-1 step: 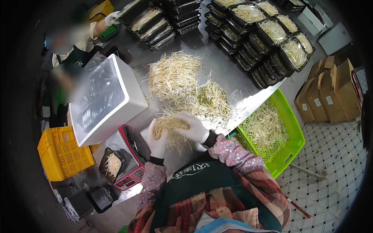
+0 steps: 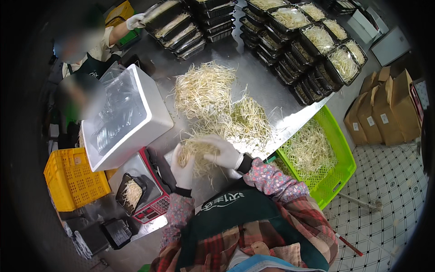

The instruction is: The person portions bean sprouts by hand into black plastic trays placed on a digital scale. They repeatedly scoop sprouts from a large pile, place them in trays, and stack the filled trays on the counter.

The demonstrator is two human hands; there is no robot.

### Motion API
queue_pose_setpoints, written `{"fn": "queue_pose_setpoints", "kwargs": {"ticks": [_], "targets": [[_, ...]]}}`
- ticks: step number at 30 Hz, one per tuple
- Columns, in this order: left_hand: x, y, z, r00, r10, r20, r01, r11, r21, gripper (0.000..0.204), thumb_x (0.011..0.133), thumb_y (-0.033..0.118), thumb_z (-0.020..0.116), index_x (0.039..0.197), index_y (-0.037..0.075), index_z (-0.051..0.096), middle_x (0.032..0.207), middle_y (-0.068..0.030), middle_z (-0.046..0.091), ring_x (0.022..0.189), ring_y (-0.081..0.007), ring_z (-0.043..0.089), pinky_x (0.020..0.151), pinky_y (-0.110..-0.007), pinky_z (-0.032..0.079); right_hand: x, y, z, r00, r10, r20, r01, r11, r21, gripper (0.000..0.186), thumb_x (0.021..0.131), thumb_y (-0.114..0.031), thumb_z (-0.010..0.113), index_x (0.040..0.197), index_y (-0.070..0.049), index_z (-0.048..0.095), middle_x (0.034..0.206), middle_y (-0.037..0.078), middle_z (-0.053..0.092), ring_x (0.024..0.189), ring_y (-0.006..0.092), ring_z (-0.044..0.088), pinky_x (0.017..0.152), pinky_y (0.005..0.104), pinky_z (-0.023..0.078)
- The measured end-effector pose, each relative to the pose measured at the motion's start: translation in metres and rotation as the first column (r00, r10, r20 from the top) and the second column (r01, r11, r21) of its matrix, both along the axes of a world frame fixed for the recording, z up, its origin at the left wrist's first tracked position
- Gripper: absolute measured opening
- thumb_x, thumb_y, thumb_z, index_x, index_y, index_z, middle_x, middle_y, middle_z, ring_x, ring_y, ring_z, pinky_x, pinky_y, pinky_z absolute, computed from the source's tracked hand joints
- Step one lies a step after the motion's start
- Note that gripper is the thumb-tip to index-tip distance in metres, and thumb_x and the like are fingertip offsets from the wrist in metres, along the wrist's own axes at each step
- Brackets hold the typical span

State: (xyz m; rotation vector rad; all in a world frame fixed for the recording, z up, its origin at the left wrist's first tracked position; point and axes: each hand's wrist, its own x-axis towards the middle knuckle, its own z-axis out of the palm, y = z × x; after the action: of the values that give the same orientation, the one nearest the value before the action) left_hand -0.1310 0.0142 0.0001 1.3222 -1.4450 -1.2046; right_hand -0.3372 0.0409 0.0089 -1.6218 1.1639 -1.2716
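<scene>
My left hand [image 2: 182, 167], in a white glove, and my right hand [image 2: 221, 153], gloved the same, are closed round a loose bunch of pale bean sprouts [image 2: 197, 152] above the steel table [image 2: 154, 136]. Just beyond them lie a large heap of sprouts [image 2: 201, 88] and a greener heap [image 2: 247, 118]. Left of my hands is a red scale [image 2: 152, 206] bearing a black tray of sprouts [image 2: 132, 193]. A white foam box [image 2: 154, 121] of clear plastic lids stands beside it.
Stacked sprout trays [image 2: 290, 18] fill the back. A green basket of sprouts [image 2: 342, 167] stands right, with paper sacks [image 2: 385, 109] beyond. A yellow crate [image 2: 74, 177] sits left. At the upper left, a co-worker's gloved hand [image 2: 135, 21] touches a tray stack.
My hands and the bunch between them have shifted very slightly, the right one upward. The co-worker's hand has moved a little with the tray at the top left stack.
</scene>
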Motion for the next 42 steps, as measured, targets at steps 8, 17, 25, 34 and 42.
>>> {"fn": "queue_pose_setpoints", "kwargs": {"ticks": [8,17,25,34,42], "targets": [[0.064,0.05,-0.082,0.963,-0.079,0.257,0.055,0.993,0.102,0.074,0.084,0.013,0.072,0.148,0.001,0.035,0.152,-0.0184,0.035,0.142,-0.0285,0.032,0.117,-0.037,0.025,-0.136,-0.089,-0.061,0.763,-0.122,-0.635,0.277,0.949,0.15,0.051,0.089,-0.041,0.062,0.135,-0.018,0.057,0.138,0.014,0.056,0.121,0.0327,0.054,0.102,0.0418,0.044],[0.108,0.073,-0.085,0.947,0.073,0.314,-0.131,0.977,0.167,0.079,0.082,0.017,0.075,0.148,0.002,0.034,0.153,-0.0223,0.027,0.141,-0.0301,0.031,0.114,-0.037,0.03,-0.217,-0.071,-0.08,0.569,0.24,-0.786,0.225,0.874,0.43,0.068,0.076,-0.056,0.071,0.134,-0.022,0.058,0.153,0.009,0.039,0.14,0.0384,0.033,0.113,0.0465,0.033],[0.111,0.073,-0.103,0.955,0.087,0.284,-0.131,0.982,0.138,0.088,0.079,0.019,0.078,0.149,-0.002,0.029,0.147,-0.0224,0.034,0.13,-0.0297,0.044,0.105,-0.036,0.042,-0.182,-0.044,-0.047,0.752,-0.196,-0.629,0.433,0.867,0.248,0.022,0.079,-0.027,0.076,0.092,-0.01,0.072,0.086,0.008,0.07,0.078,0.024,0.067,0.073,0.0345,0.052],[0.043,0.048,-0.098,0.923,0.316,-0.221,-0.188,0.869,0.457,0.089,0.084,0.006,0.07,0.154,0.005,0.015,0.144,-0.0157,0.041,0.111,-0.0225,0.057,0.083,-0.034,0.054,-0.017,-0.04,-0.087,0.723,0.048,-0.689,0.326,0.856,0.402,0.057,0.084,-0.034,0.069,0.135,-0.012,0.054,0.122,0.018,0.062,0.107,0.0356,0.063,0.093,0.0425,0.051],[0.002,0.031,-0.028,0.816,0.324,-0.479,-0.09,0.889,0.449,0.072,0.09,-0.002,0.059,0.152,0.009,0.023,0.132,-0.0124,0.052,0.095,-0.0137,0.061,0.071,-0.027,0.054,0.038,-0.014,-0.078,0.929,-0.144,0.341,-0.027,0.892,0.452,0.032,0.088,-0.004,0.067,0.12,-0.005,0.065,0.084,-0.006,0.058,0.068,0.0052,0.05,0.062,0.0204,0.044]]}}
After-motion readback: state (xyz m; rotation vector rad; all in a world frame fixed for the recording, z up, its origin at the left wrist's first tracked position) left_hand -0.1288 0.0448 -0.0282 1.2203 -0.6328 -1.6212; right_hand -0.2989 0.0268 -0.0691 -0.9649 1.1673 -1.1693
